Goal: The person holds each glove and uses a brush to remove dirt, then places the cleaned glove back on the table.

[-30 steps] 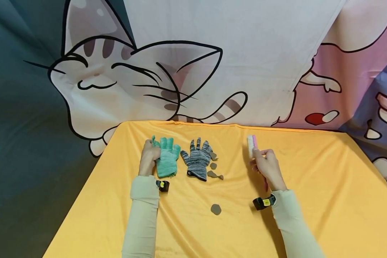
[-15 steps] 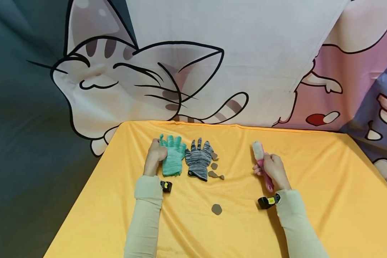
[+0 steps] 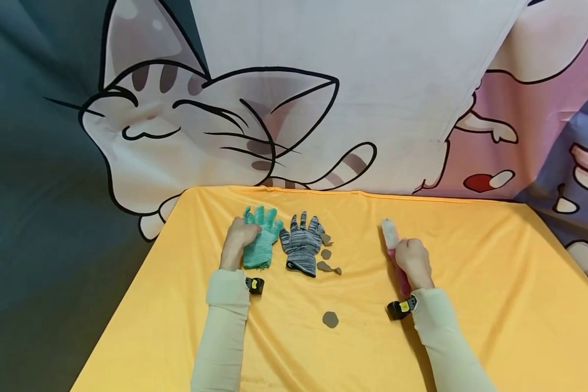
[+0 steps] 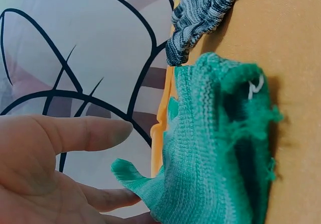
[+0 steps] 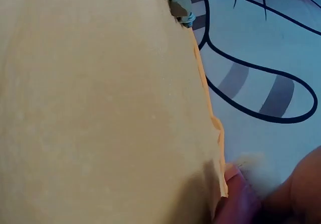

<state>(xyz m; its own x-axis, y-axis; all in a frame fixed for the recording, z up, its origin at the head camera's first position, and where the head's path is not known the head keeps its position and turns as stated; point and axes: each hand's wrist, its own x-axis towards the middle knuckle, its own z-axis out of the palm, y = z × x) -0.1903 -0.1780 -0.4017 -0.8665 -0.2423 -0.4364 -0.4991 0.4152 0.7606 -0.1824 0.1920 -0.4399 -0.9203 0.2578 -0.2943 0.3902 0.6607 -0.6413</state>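
Note:
My left hand (image 3: 240, 238) is at the left edge of a green knitted glove (image 3: 259, 247), which lies with its fingers toward the back. In the left wrist view, the thumb stands apart from the glove, while straight fingers (image 4: 108, 196) reach behind the glove's thumb. The glove's frayed cuff (image 4: 251, 128) gapes there. Right beside it lies a grey-black striped glove (image 3: 301, 249). At the right, my right hand (image 3: 414, 261) grips the pink handle (image 3: 402, 279) of a brush with a whitish head (image 3: 389, 233); the right wrist view shows the brush only blurred at its lower edge.
Several flat grey-brown pieces lie about: a round one (image 3: 330, 319) nearer the front, others, such as a small one (image 3: 326, 254), along the striped glove's right side. A yellow cloth (image 3: 353, 359) covers the table, and a cartoon-printed backdrop (image 3: 397, 98) hangs behind it.
The left hand and green glove have shifted right, close to the striped glove, and the left thumb has lifted off it. The right hand has turned the brush, its head now tipped lower.

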